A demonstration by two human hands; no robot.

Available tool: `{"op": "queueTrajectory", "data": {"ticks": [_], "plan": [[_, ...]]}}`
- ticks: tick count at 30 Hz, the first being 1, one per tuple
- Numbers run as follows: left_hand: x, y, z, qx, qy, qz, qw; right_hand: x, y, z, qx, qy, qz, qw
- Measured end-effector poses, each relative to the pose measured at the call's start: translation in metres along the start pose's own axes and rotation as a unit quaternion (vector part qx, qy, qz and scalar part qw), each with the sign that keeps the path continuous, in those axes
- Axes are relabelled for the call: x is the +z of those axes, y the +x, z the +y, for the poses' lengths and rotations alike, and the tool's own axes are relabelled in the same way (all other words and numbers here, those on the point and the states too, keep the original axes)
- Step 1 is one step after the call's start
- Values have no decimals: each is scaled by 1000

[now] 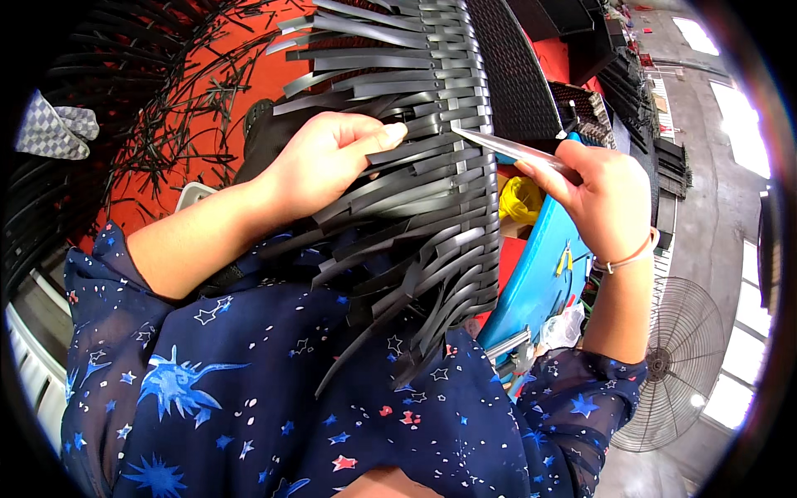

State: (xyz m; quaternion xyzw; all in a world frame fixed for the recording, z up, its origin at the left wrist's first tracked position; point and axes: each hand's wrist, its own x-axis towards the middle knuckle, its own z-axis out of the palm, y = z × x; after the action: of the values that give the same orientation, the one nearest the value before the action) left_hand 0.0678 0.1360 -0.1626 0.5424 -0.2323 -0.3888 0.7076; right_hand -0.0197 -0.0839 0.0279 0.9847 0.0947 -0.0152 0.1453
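Left hand (320, 162), black woven piece (452, 62), right hand (613, 195)
Left thumb and finger close together on a black strip (425, 130); more fan leftward — flat, glossy, uneven-ended — from the piece's tight, ribbed weave, upright-running mid-view before the chest; a tapered silvery tool (523, 152) meets the weave with its point, right fingers clamped round its wide end.

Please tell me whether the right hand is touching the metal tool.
Touching: the head view shows the right hand gripping the metal tool by its wide end.
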Motion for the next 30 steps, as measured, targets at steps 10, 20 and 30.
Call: {"op": "queueTrajectory", "data": {"ticks": [10, 20, 30], "plan": [[6, -4, -6, 27, -36, 8, 999, -3, 7, -6, -40, -16, -4, 999], [-1, 0, -9, 25, 16, -9, 1000, -8, 8, -13, -28, -30, -23, 999], [-17, 2, 33, -62, 53, -155, 985, -3, 7, -12, -6, -27, -41, 999]]}}
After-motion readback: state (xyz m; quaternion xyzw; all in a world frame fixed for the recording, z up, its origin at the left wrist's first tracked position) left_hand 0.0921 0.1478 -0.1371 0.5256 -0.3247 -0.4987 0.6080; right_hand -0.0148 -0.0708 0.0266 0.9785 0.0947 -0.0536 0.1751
